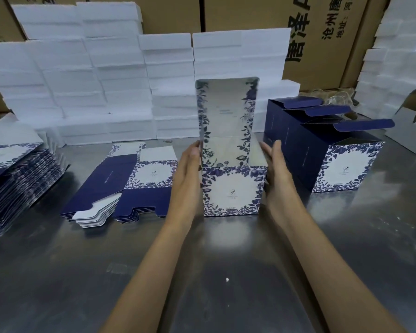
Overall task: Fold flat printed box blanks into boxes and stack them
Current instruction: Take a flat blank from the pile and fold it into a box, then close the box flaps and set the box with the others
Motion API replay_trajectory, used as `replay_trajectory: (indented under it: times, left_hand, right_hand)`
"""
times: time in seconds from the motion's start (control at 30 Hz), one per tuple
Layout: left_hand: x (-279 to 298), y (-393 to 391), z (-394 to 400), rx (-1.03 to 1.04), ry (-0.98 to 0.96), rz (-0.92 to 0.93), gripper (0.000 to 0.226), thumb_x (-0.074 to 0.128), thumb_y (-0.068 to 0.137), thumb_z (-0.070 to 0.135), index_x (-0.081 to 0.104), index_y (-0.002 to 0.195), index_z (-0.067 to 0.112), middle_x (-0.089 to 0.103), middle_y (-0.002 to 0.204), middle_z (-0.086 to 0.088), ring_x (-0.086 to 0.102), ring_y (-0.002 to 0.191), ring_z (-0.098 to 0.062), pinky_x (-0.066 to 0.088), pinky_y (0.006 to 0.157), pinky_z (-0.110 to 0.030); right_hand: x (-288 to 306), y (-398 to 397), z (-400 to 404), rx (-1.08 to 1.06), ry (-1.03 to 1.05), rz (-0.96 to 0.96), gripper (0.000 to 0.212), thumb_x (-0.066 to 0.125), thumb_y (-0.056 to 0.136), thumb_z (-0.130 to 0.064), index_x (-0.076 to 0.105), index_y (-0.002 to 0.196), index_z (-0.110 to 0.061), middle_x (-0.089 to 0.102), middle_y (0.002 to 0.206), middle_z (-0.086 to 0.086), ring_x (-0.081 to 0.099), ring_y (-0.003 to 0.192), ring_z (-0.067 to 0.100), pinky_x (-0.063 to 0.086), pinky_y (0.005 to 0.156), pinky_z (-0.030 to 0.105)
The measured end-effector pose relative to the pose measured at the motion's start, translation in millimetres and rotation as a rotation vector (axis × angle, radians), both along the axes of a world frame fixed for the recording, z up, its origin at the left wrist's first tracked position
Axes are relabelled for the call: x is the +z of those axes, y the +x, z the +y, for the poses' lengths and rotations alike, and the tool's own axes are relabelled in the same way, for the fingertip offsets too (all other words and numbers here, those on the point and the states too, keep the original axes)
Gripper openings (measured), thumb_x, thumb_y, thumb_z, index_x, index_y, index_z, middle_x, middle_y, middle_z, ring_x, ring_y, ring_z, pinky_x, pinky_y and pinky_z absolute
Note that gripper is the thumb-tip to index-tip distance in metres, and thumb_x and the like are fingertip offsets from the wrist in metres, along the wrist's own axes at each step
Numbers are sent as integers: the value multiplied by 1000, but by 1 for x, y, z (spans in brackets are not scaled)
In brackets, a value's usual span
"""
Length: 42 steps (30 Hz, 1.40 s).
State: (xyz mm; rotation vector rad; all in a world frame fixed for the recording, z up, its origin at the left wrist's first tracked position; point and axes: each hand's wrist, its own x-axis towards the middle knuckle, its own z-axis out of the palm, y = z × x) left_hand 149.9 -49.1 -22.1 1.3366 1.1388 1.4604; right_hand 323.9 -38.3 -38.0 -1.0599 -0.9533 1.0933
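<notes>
Head view: I see a steel table (226, 272) with white foam blocks (94, 80) stacked along the back. Folded boxes (327, 152) sit in a row at right, flat blanks (130, 186) piled at left. Centre, one box (232, 188) stands upright, lid flap up. Left hand (187, 174) and right hand (276, 171) are spread flat, fingers straight, against its left and right sides.

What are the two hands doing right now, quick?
Left hand: open, straight fingers flat against the left side of the box.
Right hand: open, straight fingers at the box's right side; contact cannot be told.
</notes>
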Motion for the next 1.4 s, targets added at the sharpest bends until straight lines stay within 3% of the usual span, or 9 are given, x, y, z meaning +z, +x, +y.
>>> replay_trajectory:
  times: [0.17,0.33,0.47,0.67,0.8,1.0,1.13,1.23,1.4]
  left_hand:
    - [6,0,-1,14,-52,-10,23,55,97,49,59,119,43,63,122,19,59,108,5,51,83,-24]
    - [16,-6,-4,28,-158,72,32,66,91,46,58,114,25,63,118,6,61,112,-9,51,90,-35]
    - [28,-12,-6,31,-171,305,32,61,95,43,57,93,11,62,89,3,61,87,-16,49,90,-42]
    - [57,-6,6,67,-190,840,46,48,100,38,33,63,16,42,60,-1,44,58,-23,31,57,-32]
    - [65,-8,17,22,-183,1046,46,43,104,30,34,63,12,44,59,-5,44,56,-23,34,61,-32]
    - [77,-21,30,-172,-330,1056,46,46,104,38,39,65,14,44,49,2,46,45,-17,45,56,-27]
    - [77,-14,40,-116,-374,1038,49,46,102,47,50,72,9,52,54,-2,47,47,-20,45,52,-25]
    - [58,-7,41,9,-237,956,47,44,104,32,37,63,12,39,53,-2,42,50,-24,32,53,-27]
    - [75,-17,57,-119,-393,990,44,48,102,44,52,74,9,46,46,2,43,43,-16,44,44,-22]
  right_hand:
    - [-6,-6,-2,5,59,-219,74,67,66,-88,45,133,-68,55,143,-24,54,133,16,40,113,53]
    - [0,-10,-7,1,104,-263,74,70,70,-79,35,135,-74,50,147,-26,52,135,16,38,113,55]
    - [3,-12,-13,35,137,-223,67,71,75,-58,44,136,-65,61,136,-23,62,123,9,47,109,48]
    - [10,-14,-18,10,149,-159,62,72,75,-45,54,133,-56,64,132,-23,61,121,0,49,107,38]
    - [8,-13,-19,6,160,-201,56,71,87,-44,48,136,-60,53,120,-50,49,108,-29,39,90,12]
    - [7,-13,-18,-12,144,-192,57,69,90,-32,48,139,-52,55,103,-54,53,98,-28,41,71,-3]
    - [5,-14,-16,-12,132,-192,53,67,91,-30,50,134,-55,60,113,-43,58,101,-20,48,77,8]
    - [4,-13,-15,-27,137,-188,54,66,90,-28,50,136,-53,61,109,-44,59,98,-21,45,71,0]
    - [4,-12,-14,-27,124,-187,52,65,90,-29,51,133,-55,61,106,-46,60,98,-20,46,71,2]
